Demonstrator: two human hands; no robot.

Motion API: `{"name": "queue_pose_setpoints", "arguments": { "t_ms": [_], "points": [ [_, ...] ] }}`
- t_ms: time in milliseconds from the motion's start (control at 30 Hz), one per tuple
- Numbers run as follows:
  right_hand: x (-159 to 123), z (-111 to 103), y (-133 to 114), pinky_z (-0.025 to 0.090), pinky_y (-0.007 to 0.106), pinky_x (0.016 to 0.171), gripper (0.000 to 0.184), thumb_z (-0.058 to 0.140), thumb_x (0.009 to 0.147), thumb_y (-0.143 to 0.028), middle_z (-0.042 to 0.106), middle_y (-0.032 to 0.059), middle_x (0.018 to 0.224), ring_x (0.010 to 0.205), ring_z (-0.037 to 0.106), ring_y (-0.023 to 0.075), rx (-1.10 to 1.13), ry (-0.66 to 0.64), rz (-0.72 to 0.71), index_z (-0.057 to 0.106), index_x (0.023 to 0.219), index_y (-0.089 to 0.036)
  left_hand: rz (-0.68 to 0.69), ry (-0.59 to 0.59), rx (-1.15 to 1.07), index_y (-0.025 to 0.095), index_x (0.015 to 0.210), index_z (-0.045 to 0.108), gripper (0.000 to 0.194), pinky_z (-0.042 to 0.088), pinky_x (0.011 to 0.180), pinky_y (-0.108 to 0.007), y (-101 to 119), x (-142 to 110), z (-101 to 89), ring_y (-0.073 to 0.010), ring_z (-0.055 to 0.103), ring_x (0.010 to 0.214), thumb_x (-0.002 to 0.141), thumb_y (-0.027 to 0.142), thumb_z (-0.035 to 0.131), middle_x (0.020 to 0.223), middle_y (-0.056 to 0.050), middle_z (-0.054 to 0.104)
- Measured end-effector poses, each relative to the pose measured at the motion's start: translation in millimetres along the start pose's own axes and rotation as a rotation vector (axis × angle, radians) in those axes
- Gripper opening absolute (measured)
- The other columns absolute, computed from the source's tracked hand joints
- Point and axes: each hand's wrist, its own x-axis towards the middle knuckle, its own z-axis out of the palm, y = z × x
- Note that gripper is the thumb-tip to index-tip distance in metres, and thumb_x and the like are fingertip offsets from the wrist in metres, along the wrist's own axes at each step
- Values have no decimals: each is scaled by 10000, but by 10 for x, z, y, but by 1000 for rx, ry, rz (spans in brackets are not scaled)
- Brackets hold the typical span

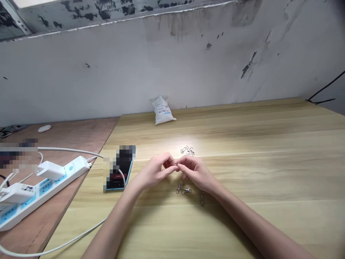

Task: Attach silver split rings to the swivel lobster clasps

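Observation:
My left hand point(161, 167) and my right hand point(195, 172) meet over the wooden table, fingertips pinched together. Between them shows a bit of a small metal piece point(177, 164), mostly hidden by the fingers, so its kind is unclear. Just below the hands lie metal swivel clasps: one at the left point(179, 187), another beside it point(186, 191) and a third clasp point(201, 198) under my right wrist. Beyond my fingers rests a small cluster of similar metal clasps point(188, 150).
A white labelled packet point(162, 110) leans near the wall. To the left are a phone point(120, 172) with a white cable and a power strip point(44, 190) with plugged-in chargers on a reddish board. A white oval object point(44, 128) lies farther back.

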Motion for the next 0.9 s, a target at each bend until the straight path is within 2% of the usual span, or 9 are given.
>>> {"name": "queue_pose_setpoints", "arguments": {
  "t_ms": [233, 333, 433, 500, 667, 800, 900],
  "points": [
    [12, -31, 38, 469, 241, 535, 267, 581, 909, -418, 683, 28, 796, 553, 565, 102, -46, 23, -33, 700, 948, -182, 0, 2, -35, 176, 896, 629, 177, 446, 683, -263, -49, 36, -3, -142, 577, 770, 928, 330, 549, 848, -22, 653],
    [8, -29, 49, 447, 234, 513, 252, 571, 921, -385, 672, 20, 718, 531, 550, 103, -145, 25, -75, 711, 959, -179, 13, -7, -71, 176, 888, 644, 158, 449, 692, -252, -86, 9, -21, -135, 583, 784, 924, 302, 557, 858, -20, 651],
    [2, -27, 60, 429, 224, 499, 224, 557, 934, -339, 682, 24, 723, 526, 543, 99, -263, 27, -141, 706, 983, -179, 23, -14, -132, 175, 884, 664, 154, 466, 726, -256, -114, 4, -40, -132, 598, 794, 918, 294, 572, 862, -19, 656],
    [-3, -26, 63, 422, 220, 491, 207, 551, 938, -315, 689, 27, 738, 525, 541, 96, -331, 33, -186, 699, 980, -177, 10, 20, -147, 178, 879, 688, 154, 467, 707, -253, -122, 9, -33, -136, 605, 792, 907, 297, 593, 850, -22, 669],
    [-9, -20, 68, 456, 215, 506, 182, 528, 942, -257, 696, 28, 747, 541, 571, 98, -415, 56, -263, 684, 991, -177, -35, 189, -209, 185, 852, 731, 151, 468, 641, -247, -105, 19, 45, -139, 629, 735, 876, 307, 646, 811, -34, 715],
    [-15, -12, 78, 503, 222, 553, 182, 527, 936, -228, 719, 34, 787, 597, 621, 110, -414, 92, -304, 683, 1022, -193, -48, 218, -271, 192, 874, 744, 154, 495, 650, -254, -91, 14, 96, -151, 658, 756, 880, 312, 648, 854, -48, 736],
    [-17, -7, 69, 498, 211, 512, 168, 535, 937, -249, 704, 22, 739, 553, 620, 105, -367, 101, -274, 681, 999, -193, 24, 240, -229, 209, 930, 748, 147, 498, 656, -254, -97, 12, 109, -159, 664, 815, 902, 275, 620, 898, -54, 731]
  ]
}}
